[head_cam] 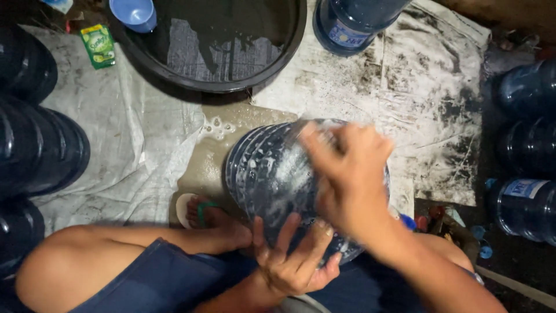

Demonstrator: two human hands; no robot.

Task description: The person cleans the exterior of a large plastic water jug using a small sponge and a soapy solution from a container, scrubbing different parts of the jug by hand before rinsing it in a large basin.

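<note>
Both hands work a large blue water jug [278,179] that lies on its side between the person's knees, on the wet floor at the edge of a white woven sheet [127,133].

Left hand [295,255]: grip is spread wide, palm up, fingers fanned against the lower wall of the jug near its base. It cradles and steadies the jug; it does not close around anything.

Right hand [347,174]: laid on top of the soapy wall, fingers extended toward the upper left. The hand is blurred, so whether it holds a sponge or cloth cannot be told; the grip looks flat and loose, not clenched.

Procedure note, as a judgement: keep the left hand low as a cradle and turn the jug a little at a time, so that the right hand covers each ribbed band in sequence. The suds make the wall slippery; press evenly.

Surroundings: a foot in a sandal [202,211] rests just left of the jug. A black basin [231,81] of water with a blue cup [134,13] at its rim sits beyond, near the sheet's far edge. More jugs [35,145] stand at the left and right sides.
</note>
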